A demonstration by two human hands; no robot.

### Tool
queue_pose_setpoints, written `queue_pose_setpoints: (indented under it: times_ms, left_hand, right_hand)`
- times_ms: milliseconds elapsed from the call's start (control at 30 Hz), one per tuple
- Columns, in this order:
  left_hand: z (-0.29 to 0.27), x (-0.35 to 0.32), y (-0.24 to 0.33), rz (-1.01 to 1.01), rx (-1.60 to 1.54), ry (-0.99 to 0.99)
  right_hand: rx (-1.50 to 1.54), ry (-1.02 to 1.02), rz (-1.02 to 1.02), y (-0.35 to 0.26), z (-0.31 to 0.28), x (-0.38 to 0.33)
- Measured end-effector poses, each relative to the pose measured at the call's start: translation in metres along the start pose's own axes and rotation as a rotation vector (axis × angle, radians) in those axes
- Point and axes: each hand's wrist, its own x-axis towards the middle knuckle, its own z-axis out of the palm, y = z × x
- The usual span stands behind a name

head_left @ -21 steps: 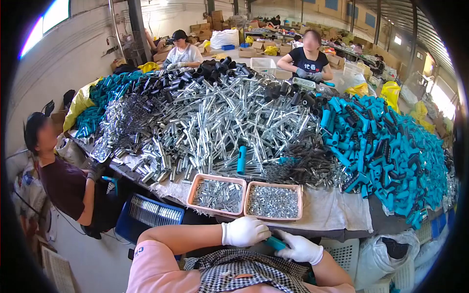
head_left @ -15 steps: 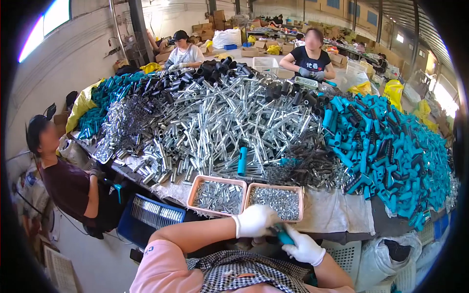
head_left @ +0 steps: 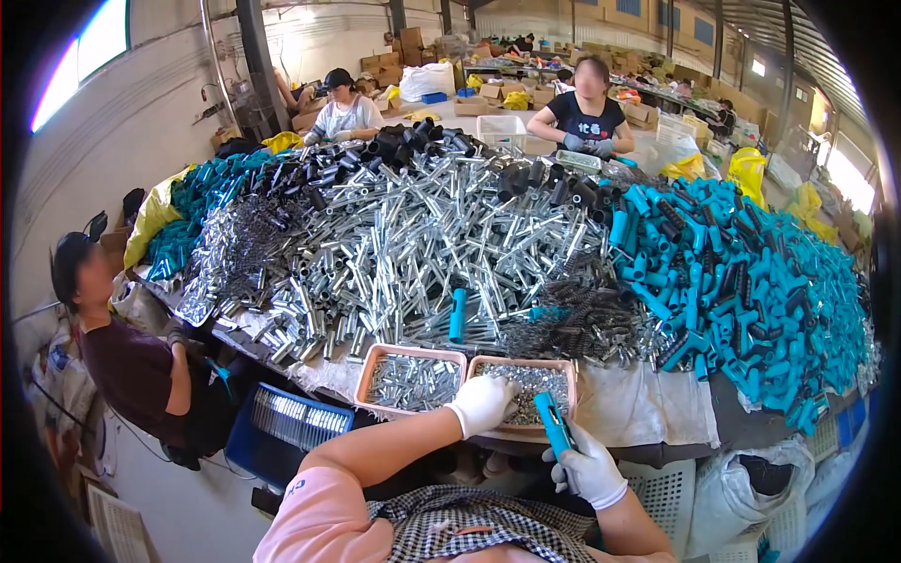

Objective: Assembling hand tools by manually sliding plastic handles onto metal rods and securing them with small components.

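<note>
"Where's the blue-green plastic tube?"

"In the white-gloved right hand, fingers curled round it."

"And the white-gloved left hand?"

"It's off the tube now, over the pink plastic tray of tiny silver metal bits. I can't tell if it pinches any."

"So just one hand holds the tube!"

I have my left hand extended forward, fingers bent, left forearm slanting inward, my right hand lower, fingers curled in a grip
</note>
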Motion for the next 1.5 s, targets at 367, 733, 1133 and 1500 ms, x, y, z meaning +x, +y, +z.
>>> queue_pose_setpoints:
  times_ms: [367, 733, 1133, 1500]
  left_hand:
    - [-0.007, 0.003, -0.010, -0.014, 0.104, -0.345]
    - [0.001, -0.021, -0.029, 0.071, -0.140, 0.210]
    - [-0.038, -0.047, 0.009, 0.372, -0.774, 0.292]
    - [-0.057, -0.048, 0.009, 0.362, -0.845, 0.088]
  right_hand:
    - [0.103, -0.028, -0.009, -0.001, 0.026, -0.011]
    - [0.415, -0.111, 0.053, 0.016, 0.034, 0.001]
    - [0.651, -0.308, 0.189, 0.019, 0.047, 0.016]
    - [0.325, -0.274, 0.150, 0.005, 0.046, 0.009]
